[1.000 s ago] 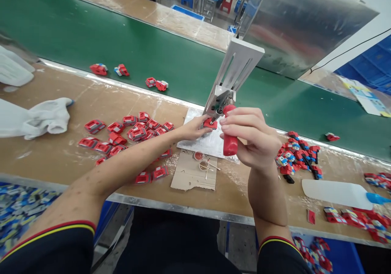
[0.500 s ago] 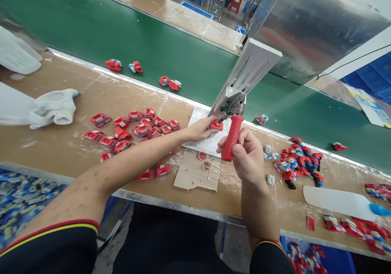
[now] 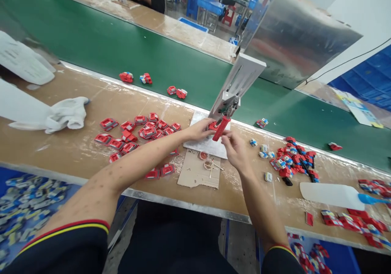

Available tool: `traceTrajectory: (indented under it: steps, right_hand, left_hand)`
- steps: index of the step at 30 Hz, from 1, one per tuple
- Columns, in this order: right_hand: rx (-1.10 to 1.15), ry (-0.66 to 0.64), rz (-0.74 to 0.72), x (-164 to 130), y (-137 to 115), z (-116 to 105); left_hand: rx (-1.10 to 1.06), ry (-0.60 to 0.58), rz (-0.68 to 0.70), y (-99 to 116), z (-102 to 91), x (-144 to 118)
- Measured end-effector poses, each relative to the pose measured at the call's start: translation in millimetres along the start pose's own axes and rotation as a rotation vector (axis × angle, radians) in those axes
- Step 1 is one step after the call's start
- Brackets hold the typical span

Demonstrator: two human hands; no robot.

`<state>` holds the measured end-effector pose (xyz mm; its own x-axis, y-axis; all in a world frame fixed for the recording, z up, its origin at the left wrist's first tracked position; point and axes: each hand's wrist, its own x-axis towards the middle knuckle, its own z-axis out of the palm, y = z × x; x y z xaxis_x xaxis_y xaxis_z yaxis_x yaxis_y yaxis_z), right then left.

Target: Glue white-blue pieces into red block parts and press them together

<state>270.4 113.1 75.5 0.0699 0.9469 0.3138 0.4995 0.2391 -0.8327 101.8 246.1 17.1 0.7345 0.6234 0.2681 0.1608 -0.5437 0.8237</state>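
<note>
My left hand is closed on a small red plastic part, holding it on the white base plate under a metal hand press. Its fingers hide much of the part. The press's ribbed red handle now points low toward me. My right hand is at the handle's lower right side, with fingers curled in against it; the handle partly hides the fingertips.
Red parts lie loosely piled on the left; red, blue and white pieces are heaped right. Small dishes with cotton swabs sit on cardboard. A white bottle, a green conveyor belt and a metal housing are nearby.
The red handle has swung down and away from me, and my right hand has moved with it toward the press. My left hand stays at the red part. The view has shifted slightly.
</note>
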Motion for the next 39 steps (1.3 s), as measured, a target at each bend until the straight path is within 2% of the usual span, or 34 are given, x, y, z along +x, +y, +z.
traceTrajectory:
  steps: [3,6,9,11,14,17,20,23,26,27,29,32,34,36,39]
  right_hand:
    - [-0.012,0.171,-0.04,-45,-4,-29]
    - [0.004,0.323,0.009,-100,3,-52]
    - [-0.055,0.387,0.041,-139,8,-56]
    - [-0.127,0.394,0.035,-152,7,-53]
    - [-0.165,0.285,0.022,-162,6,-52]
    - [-0.146,0.165,-0.019,-165,10,-56]
    - [-0.16,0.13,-0.091,-157,15,-56]
    - [-0.208,0.129,-0.134,-140,21,-45]
    - [-0.27,0.03,-0.135,-126,29,-29]
    - [-0.276,-0.021,-0.128,-123,33,-23]
    - [-0.26,-0.123,-0.114,-119,39,-15]
    - [-0.221,-0.236,-0.125,-114,42,-7]
    - [-0.214,-0.247,-0.178,-108,38,-2]
    - [-0.223,-0.23,-0.243,-100,33,3]
    - [-0.264,-0.206,-0.296,-84,25,9]
  left_hand:
    - [0.085,-0.014,-0.03,-1,-26.9,-1]
    - [0.26,0.04,-0.207,-11,-78.3,9]
    - [0.435,0.187,-0.38,-30,-129.8,34]
    - [0.518,0.219,-0.486,-45,-149.4,52]
    - [0.563,0.165,-0.616,-63,-154.5,71]
    - [0.57,0.133,-0.661,-69,-150.4,72]
    - [0.574,0.204,-0.637,-61,-156.6,58]
    - [0.553,0.323,-0.587,-35,-165.0,20]
    - [0.436,0.435,-0.515,6,-149.7,-39]
    - [0.276,0.522,-0.418,22,-137.6,-61]
    - [0.016,0.619,-0.316,56,-105.7,-102]
    - [-0.181,0.596,-0.384,94,-49.8,-144]
    - [-0.289,0.569,-0.424,100,-15.0,-155]
    - [-0.378,0.565,-0.417,93,12.4,-157]
    - [-0.476,0.614,-0.287,72,37.4,-153]
